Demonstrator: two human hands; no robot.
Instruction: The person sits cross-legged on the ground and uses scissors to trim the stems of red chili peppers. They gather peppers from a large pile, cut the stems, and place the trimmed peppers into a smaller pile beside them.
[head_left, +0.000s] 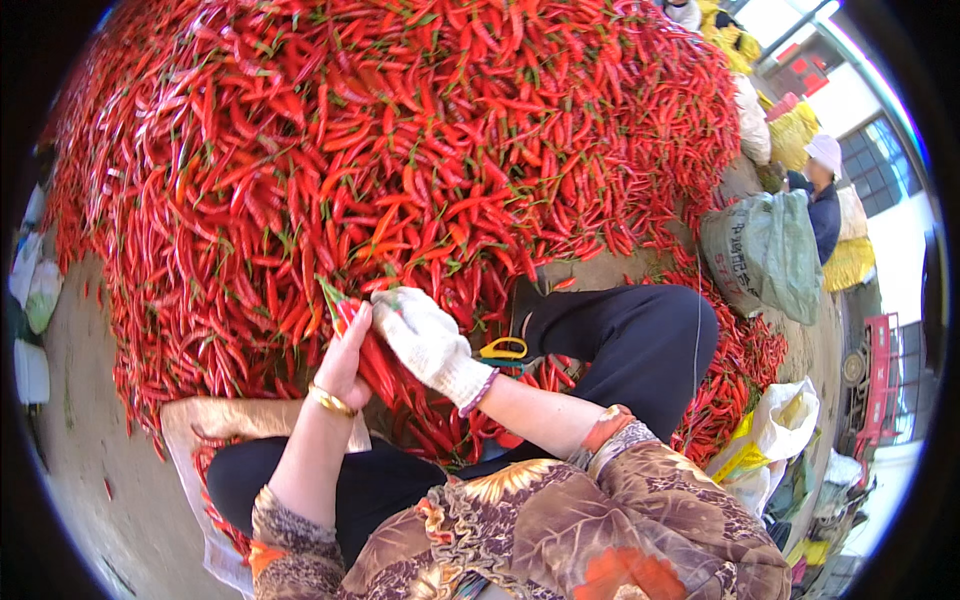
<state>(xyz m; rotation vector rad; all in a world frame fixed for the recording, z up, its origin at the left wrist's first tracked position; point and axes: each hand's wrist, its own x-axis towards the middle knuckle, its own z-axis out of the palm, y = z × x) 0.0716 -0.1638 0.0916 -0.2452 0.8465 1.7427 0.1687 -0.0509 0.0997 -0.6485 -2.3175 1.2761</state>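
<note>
My bare left hand (345, 364), with a gold bangle at the wrist, holds a small bunch of red chili peppers (377, 371). Their green stems point up and away from me. Against the other side of the bunch is my right hand (424, 330) in a white knitted glove. Its fingers curl near the stems, and their inner side is hidden. Yellow-handled scissors (504, 348) lie just right of the glove, beside a teal handle (502, 364). More loose chilies (435, 431) lie between my legs. A huge heap of red chilies (420, 150) rises in front.
A green woven sack (765, 251) stands at the right, with a seated person (821, 195) behind it. More chilies (739, 375) lie past my right knee, near a white-and-yellow sack (776, 427). A pale sheet (225, 420) spreads by my left knee. Farther right stands a red vehicle (877, 382).
</note>
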